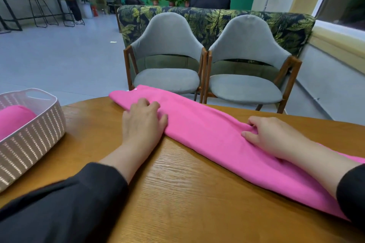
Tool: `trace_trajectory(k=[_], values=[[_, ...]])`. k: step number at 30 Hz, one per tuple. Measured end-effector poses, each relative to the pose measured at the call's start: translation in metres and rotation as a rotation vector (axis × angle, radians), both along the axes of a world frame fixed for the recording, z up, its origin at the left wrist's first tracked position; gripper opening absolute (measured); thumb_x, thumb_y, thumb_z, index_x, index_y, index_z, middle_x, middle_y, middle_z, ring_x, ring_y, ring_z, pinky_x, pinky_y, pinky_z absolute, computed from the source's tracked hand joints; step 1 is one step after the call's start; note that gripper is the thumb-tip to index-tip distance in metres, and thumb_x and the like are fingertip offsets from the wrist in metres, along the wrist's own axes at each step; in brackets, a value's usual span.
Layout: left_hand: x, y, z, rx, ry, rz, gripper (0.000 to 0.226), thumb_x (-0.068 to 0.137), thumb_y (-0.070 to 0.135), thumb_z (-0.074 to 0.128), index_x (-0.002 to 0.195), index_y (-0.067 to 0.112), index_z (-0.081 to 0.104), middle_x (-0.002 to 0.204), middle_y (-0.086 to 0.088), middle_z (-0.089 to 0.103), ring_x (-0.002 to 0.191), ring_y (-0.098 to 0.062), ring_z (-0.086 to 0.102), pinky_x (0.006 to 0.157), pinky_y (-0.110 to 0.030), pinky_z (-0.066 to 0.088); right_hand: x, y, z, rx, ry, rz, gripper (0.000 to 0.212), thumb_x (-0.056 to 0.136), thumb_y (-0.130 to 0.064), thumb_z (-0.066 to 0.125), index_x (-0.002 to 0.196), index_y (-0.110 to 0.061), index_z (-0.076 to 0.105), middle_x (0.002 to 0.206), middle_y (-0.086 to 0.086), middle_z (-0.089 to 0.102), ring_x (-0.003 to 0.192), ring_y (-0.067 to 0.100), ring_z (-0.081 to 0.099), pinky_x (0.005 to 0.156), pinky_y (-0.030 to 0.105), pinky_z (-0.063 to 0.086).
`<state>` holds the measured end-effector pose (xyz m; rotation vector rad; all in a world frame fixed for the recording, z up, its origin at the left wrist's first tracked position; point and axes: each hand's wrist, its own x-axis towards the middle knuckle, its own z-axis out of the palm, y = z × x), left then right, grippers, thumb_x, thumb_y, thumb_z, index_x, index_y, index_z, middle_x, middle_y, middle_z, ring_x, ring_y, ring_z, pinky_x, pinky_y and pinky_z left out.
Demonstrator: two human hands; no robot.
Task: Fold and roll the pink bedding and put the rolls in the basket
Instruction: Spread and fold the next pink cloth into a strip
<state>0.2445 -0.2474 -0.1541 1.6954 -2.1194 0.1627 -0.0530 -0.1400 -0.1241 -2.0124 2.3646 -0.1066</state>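
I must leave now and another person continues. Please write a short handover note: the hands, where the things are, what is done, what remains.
Left hand: flat, pressing the pink bedding.
Right hand: fingers curled, pinching the fabric.
Bedding: folded into a long strip across the wooden table, not yet rolled.
Done: one pink roll lies in the white basket at left.
Left: roll this strip and put it in the basket.

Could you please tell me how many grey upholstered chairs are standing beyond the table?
2: one grey upholstered chair with a wooden frame stands opposite the left hand, the other directly beside it, to its right; none appears hidden.
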Motion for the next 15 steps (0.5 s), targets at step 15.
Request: trace_trajectory(k=[15], values=[[-0.058,-0.024,-0.007,0.312,-0.096,-0.308,0.056,0.101,0.057,0.029,0.149,0.03,0.038,0.162,-0.01,0.026,0.149,-0.03,0.023,0.121,-0.05,0.015,-0.008,-0.006,0.012,0.135,-0.096,-0.111,0.022,0.095,-0.038,0.061,0.085,-0.02,0.055,0.086,0.0,0.059,0.073,0.017,0.054,0.055,0.031,0.035]])
